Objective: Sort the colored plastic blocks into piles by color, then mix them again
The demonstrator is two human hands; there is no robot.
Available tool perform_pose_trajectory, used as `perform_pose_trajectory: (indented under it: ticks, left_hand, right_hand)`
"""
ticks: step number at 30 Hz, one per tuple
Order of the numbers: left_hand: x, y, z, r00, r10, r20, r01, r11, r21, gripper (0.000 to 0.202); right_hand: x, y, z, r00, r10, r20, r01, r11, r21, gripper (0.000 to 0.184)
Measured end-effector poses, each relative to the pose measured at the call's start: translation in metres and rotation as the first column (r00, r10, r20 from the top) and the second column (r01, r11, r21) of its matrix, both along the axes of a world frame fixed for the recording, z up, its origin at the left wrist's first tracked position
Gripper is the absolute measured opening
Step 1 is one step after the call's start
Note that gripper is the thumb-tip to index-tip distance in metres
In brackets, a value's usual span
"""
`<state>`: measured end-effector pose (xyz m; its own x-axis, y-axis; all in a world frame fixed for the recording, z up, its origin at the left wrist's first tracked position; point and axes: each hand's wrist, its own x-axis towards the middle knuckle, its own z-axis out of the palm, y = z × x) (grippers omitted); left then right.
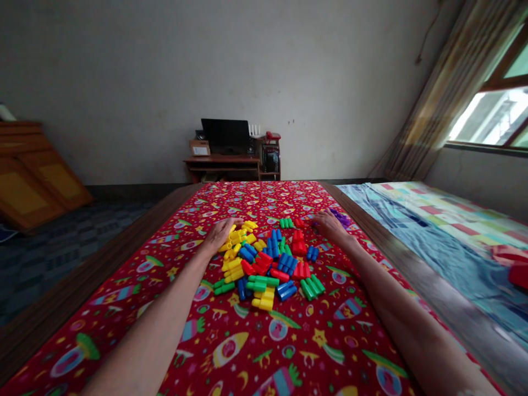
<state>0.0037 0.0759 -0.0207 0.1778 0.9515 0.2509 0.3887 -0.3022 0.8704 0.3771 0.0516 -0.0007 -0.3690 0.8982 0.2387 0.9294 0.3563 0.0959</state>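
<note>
My left hand [219,234] rests at the left edge of a heap of plastic blocks. Its fingers reach over and touch the yellow blocks [237,236], partly hiding them. At the far right, my right hand [329,224] lies low over the purple blocks [340,218], fingers stretched out to the left. Some purple shows beneath those fingers; the rest is covered. Between both hands lie blue blocks [287,264], red blocks [298,242] and green blocks [312,286], shaped like short joined tubes. Yellow ones gather mostly on the left.
A red patterned cloth [231,352] covers the long table. To the right stands a bed [396,220] with a blue and checked cover. Beyond the table's far end is a desk [223,160] with a monitor [225,136]. A wooden cabinet [41,170] stands at left.
</note>
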Motion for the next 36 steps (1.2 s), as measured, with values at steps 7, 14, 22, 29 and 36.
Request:
perform_pose_trajectory:
  ticks: [7, 14, 22, 29, 36]
  left_hand:
    - [-0.001, 0.003, -0.005, 1.000, 0.014, 0.028, -0.013, 1.000, -0.026, 0.070]
    - [-0.003, 0.005, -0.007, 1.000, 0.007, 0.023, -0.007, 1.000, -0.020, 0.068]
    - [-0.002, 0.003, -0.003, 1.000, -0.001, -0.010, 0.000, 1.000, -0.017, 0.067]
    - [-0.001, 0.002, -0.003, 1.000, 0.007, -0.006, -0.007, 1.000, -0.029, 0.063]
    - [0.000, 0.000, 0.000, 0.999, 0.032, -0.027, -0.033, 0.999, -0.036, 0.064]
  right_hand:
    - [-0.002, 0.004, -0.007, 0.937, 0.104, -0.334, -0.058, 0.988, 0.144, 0.023]
    - [-0.076, 0.000, -0.019, 0.775, 0.020, -0.631, -0.093, 0.992, -0.084, 0.042]
    - [-0.106, -0.017, -0.009, 0.676, 0.079, -0.732, -0.313, 0.931, -0.188, 0.052]
    - [-0.101, -0.015, -0.010, 0.701, -0.009, -0.713, -0.186, 0.963, -0.195, 0.056]
    - [-0.111, -0.021, 0.002, 0.561, 0.159, -0.813, -0.472, 0.868, -0.155, 0.060]
